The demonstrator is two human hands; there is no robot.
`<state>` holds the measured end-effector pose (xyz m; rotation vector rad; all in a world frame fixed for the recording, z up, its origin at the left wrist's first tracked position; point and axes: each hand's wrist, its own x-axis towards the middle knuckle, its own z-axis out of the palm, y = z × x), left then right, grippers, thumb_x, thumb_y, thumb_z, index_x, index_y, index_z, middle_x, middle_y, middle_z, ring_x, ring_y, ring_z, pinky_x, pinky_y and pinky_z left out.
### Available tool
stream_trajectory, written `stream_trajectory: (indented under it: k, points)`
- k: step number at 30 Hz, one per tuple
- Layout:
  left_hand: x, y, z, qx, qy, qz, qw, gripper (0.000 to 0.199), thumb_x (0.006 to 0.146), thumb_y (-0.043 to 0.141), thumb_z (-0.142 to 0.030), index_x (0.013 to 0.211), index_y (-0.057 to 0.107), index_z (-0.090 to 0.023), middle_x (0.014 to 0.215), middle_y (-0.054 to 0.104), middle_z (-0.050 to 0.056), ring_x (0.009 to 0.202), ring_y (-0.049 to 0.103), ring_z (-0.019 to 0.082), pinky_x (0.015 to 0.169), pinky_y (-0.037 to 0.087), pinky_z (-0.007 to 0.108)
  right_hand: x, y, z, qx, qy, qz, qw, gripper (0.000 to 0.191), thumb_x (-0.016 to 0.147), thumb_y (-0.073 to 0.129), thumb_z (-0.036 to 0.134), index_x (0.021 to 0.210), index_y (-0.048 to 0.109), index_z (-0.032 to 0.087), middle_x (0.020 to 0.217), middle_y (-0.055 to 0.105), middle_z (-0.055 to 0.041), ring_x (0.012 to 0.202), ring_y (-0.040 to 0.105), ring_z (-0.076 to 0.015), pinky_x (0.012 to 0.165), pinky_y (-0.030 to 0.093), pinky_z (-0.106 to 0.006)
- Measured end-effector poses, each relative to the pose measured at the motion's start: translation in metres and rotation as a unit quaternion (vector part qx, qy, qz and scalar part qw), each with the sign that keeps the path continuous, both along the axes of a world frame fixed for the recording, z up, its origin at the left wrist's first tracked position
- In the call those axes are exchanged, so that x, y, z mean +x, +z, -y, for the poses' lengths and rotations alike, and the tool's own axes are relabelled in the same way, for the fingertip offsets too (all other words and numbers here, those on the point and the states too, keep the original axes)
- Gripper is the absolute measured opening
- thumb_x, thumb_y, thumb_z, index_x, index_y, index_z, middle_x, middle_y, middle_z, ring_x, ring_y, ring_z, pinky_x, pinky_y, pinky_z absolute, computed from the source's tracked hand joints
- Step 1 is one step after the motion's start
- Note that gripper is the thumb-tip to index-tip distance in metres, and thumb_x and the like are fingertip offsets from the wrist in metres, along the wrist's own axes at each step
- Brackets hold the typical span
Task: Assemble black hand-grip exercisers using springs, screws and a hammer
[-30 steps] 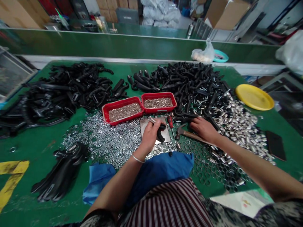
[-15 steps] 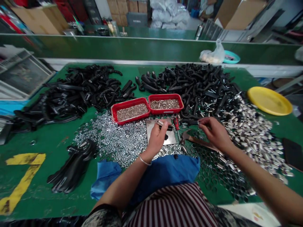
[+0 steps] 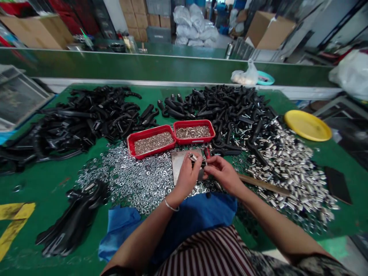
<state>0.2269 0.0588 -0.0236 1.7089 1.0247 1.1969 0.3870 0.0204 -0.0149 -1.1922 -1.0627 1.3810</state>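
Observation:
My left hand [image 3: 186, 176] is closed round a black plastic part that has a shiny metal sleeve [image 3: 192, 156] at its upper end. Close against it on the right, my right hand [image 3: 225, 175] has thumb and fingers pinched together at the part's other end; whatever small piece they hold is hidden. Both hands are over a flat metal plate [image 3: 176, 163]. Just behind the fingers lies a red-handled screwdriver [image 3: 207, 152]. A hammer's wooden handle [image 3: 266, 185] extends right from beneath my right hand, its head covered.
Two red trays [image 3: 130, 147] of small metal pieces stand beyond the plate. Loose washers [image 3: 140, 176] spread left, metal sleeves [image 3: 293, 172] right. Black handles [image 3: 100, 111] pile up behind, several more [image 3: 71, 222] front left. A yellow plate [image 3: 307, 124] and blue cloth [image 3: 209, 209] lie around.
My right hand has come left from beside the hammer to meet the black part in my left hand. The view has shifted slightly right.

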Motion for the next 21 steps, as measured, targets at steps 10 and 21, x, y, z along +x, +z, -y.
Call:
stream_trajectory:
  k: [10,21]
  points:
    - [-0.009,0.001,-0.004,0.014,-0.104,-0.008,0.994,0.023,0.102,0.051,-0.039,0.098,0.063,-0.020,0.094,0.067,0.004,0.090,0.062,0.018,0.087,0.048,0.032,0.022,-0.005,-0.003,-0.055,0.188,0.050,0.979,0.041,0.100,0.045,0.059,0.103,0.060,0.021,0.080,0.064,-0.0018,0.054,0.052,-0.0118,0.049,0.048,-0.027]
    - [-0.011,-0.013,-0.024,-0.205,0.038,0.203,0.957,0.035,0.095,0.056,-0.055,0.095,0.062,-0.021,0.092,0.070,0.003,0.078,0.062,0.015,0.069,0.051,0.024,0.208,-0.001,-0.118,0.081,0.056,0.696,0.711,0.011,0.075,0.061,0.008,0.080,0.062,0.018,0.087,0.069,-0.0137,0.093,0.060,-0.0290,0.089,0.044,-0.043]
